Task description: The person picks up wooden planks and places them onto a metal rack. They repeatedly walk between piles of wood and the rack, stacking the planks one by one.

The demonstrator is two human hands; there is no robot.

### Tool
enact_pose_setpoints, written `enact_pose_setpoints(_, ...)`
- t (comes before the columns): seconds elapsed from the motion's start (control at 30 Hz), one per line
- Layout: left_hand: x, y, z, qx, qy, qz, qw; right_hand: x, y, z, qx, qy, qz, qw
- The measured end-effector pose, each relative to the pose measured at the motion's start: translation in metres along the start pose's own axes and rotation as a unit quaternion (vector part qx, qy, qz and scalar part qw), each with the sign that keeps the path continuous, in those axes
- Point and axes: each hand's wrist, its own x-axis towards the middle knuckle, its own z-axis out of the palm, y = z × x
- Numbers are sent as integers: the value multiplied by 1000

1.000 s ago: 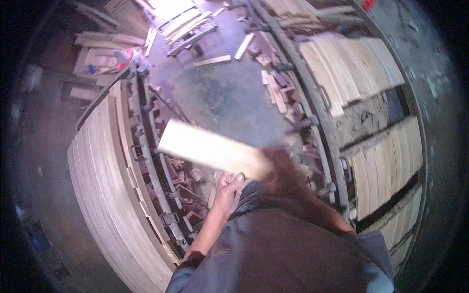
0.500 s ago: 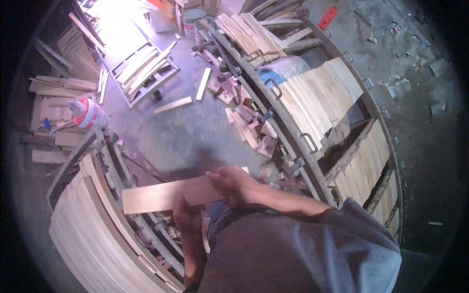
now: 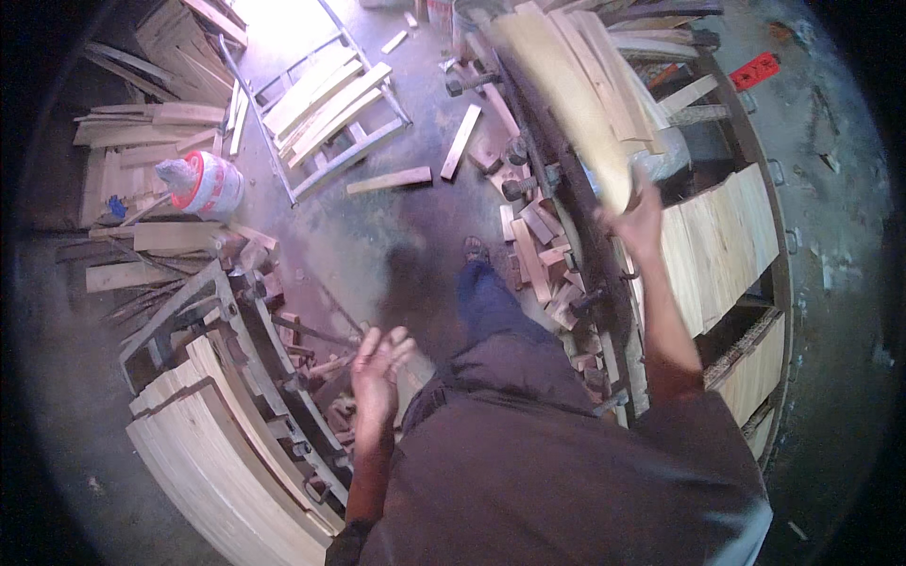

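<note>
My right hand (image 3: 636, 224) is closed on the near end of a pale wooden board (image 3: 564, 104), which is partly blurred by motion. The board slants up and away along the inner rail of the metal frame (image 3: 552, 156) on the right, beside several other loose boards (image 3: 609, 80). Whether it rests on the frame or hangs just above it, I cannot tell. My left hand (image 3: 379, 363) is in the air in front of my body, fingers loosely spread and nothing in them. Nearest to it is the left metal frame (image 3: 269, 363), which bears long pale boards (image 3: 212, 462).
Wood offcuts (image 3: 533, 250) litter the floor beside the right frame, where joined panels (image 3: 722, 250) lie. A low metal cart (image 3: 349, 151) with boards stands ahead. Two loose strips (image 3: 389, 180) lie near it. A white and red bucket (image 3: 212, 184) stands by the wood pile at left.
My left hand has let go of the board and drawn away. My right hand has carried the board from in front of me to the right frame. The view has shifted, showing my leg.
</note>
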Motion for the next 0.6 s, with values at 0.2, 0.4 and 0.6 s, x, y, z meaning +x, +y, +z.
enact_pose_setpoints(0.2,36,43,7,19,125,29,992,189,68,5,-233,-38,53,970)
enact_pose_setpoints(0.4,67,53,33,96,171,-12,981,227,75,83,-116,-49,-11,992)
enact_pose_setpoints(0.6,106,57,20,90,175,-84,977,201,55,140,-138,-125,25,982)
